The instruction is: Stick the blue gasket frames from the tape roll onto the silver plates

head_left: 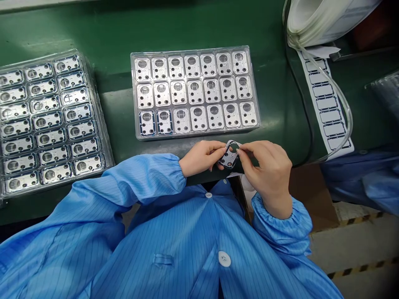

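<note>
Silver with a black border, a small plate [227, 158] is held just beyond the near edge of a clear tray [133, 95], over the front of the green worktop [193, 25]. The left hand's [201, 158] fingers grasp its left edge; the right hand's [269, 166] fingers pinch its upper right edge. Any markings on it are too small to read. Its long axis slants, the large round hole pointing away and slightly right. Black outlines line a label strip [327, 104] on the right; striped tape [363, 268] marks the floor [352, 245].
</note>
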A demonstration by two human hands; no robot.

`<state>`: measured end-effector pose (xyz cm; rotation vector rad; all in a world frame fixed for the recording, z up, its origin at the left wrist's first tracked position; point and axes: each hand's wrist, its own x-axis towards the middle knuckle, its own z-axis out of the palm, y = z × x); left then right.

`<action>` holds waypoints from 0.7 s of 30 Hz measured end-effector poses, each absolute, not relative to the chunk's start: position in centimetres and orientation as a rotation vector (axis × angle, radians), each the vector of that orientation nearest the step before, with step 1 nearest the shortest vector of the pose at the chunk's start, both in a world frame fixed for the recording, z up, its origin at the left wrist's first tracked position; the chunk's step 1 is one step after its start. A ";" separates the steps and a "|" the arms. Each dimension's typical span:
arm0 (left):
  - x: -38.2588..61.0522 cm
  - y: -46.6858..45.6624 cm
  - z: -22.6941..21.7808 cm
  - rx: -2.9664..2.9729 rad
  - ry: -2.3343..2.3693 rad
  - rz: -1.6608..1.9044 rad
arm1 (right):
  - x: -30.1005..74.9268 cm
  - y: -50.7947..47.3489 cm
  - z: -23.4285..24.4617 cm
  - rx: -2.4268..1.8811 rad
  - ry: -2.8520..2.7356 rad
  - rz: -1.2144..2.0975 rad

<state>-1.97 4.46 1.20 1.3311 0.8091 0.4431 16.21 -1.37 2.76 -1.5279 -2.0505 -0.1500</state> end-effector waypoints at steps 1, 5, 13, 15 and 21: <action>-2.0 4.5 1.2 1.331 0.812 0.440 | 16.2 -1.4 2.7 -1.528 -2.050 -0.152; -2.0 4.5 1.4 1.329 0.830 0.425 | 16.2 -1.5 2.7 -1.530 -2.050 -0.144; -2.0 4.5 1.5 1.319 0.811 0.447 | 16.0 -2.1 2.9 -1.565 -2.045 -0.145; -2.0 4.5 1.5 1.320 0.812 0.444 | 16.0 -2.2 2.9 -1.569 -2.043 -0.157; -2.0 4.4 1.5 1.307 0.814 0.446 | 15.7 -2.5 2.9 -1.570 -2.035 -0.185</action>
